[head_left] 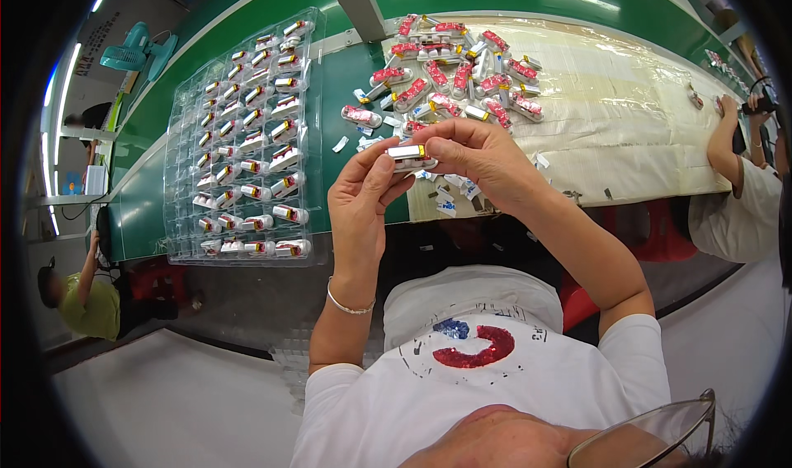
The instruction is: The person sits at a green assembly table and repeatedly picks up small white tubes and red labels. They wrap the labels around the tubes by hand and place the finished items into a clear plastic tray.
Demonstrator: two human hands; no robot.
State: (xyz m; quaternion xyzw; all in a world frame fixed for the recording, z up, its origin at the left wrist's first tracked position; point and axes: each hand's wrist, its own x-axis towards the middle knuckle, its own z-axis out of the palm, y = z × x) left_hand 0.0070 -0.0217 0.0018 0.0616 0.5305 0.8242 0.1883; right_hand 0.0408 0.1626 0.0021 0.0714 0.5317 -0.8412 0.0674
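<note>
**Unit (407,155) held two-handed, long axis left to right**

Unit sits between the left grip (360,189) and right grip (485,161), up off the desk (334,105). Left grip: thumb and fingers pinched on its left end. Right grip: thumb and forefinger on the right end. Neither is released.

Orientation: long axis runs across from grip to grip, roughly level. Silver face turned up to the camera, yellow band at the right end by the right thumb, white shell showing on the near side. Which end counts as the front: can't tell.

Risks, my read: the silver cell could shift on the shell if the thumbs push unevenly. Fingertip hold on a small, smooth part, so a slip at either end could drop it near the desk edge, just below the grips. Pressing hard could dent the cell. Fingers hide the ends, so a crooked seat could be missed.

Around: white scraps (446,207) just below the right grip; stray ones could stick to the unit. Pile (460,78) of red-faced units beyond the grips, partly on a cream sheet (635,113). Clear tray (317,122) left of the left grip, silver-topped units in rows.
</note>
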